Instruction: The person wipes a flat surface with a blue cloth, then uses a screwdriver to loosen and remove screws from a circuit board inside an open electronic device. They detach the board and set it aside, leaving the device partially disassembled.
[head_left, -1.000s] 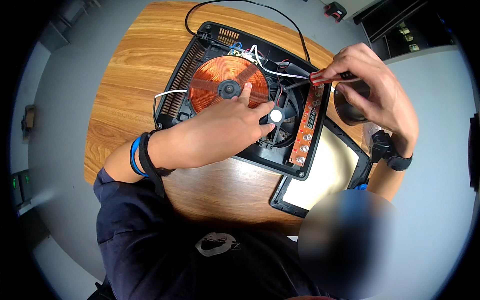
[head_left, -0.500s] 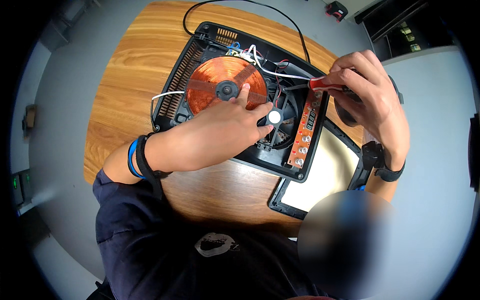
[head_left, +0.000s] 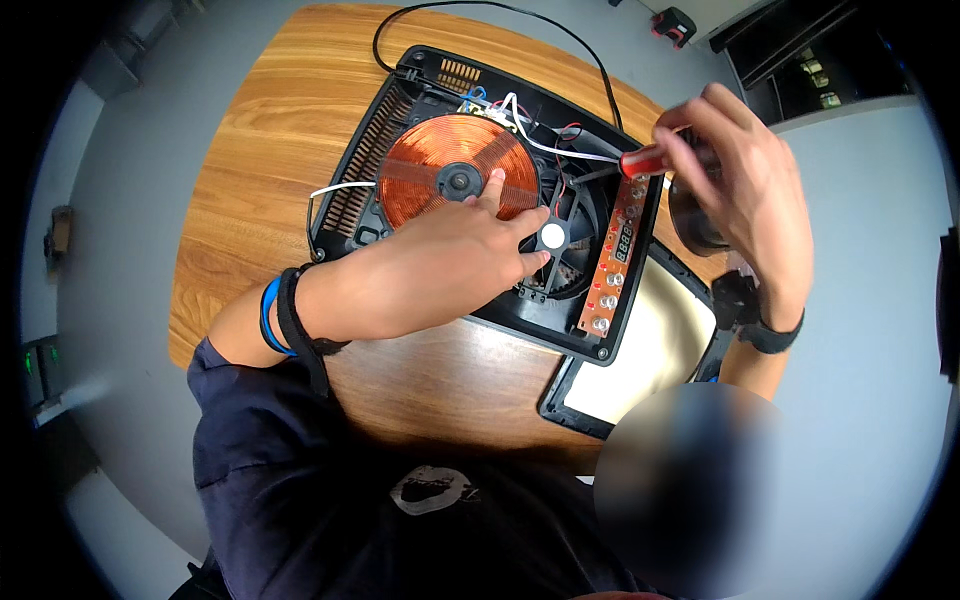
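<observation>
An opened induction cooker [head_left: 480, 300] lies on the table, its copper coil [head_left: 425, 150] at left and a black fan [head_left: 575, 265] with a white hub sticker at right. My left hand [head_left: 465, 245] is open, fingers spread, one fingertip on the coil's edge and others around the fan hub. My right hand [head_left: 735, 180] is closed on a screwdriver [head_left: 642, 162] with a red handle. The thin shaft points left, its tip at the fan's upper corner. Whether the tip sits on a screw is too small to tell. An orange circuit board [head_left: 608, 270] with a display runs along the right side.
Under the cooker's right edge lies a cover panel [head_left: 640, 340] with a black frame and pale surface. A dark round object [head_left: 695, 215] is partly hidden behind my right hand. White wires [head_left: 555, 148] cross the housing. A black power cord [head_left: 590, 65] loops across the wooden table [head_left: 240, 150].
My right hand has shifted its fingers and turned a little around the screwdriver handle. The tip stays by the fan's corner. My left hand keeps its place on the coil and fan.
</observation>
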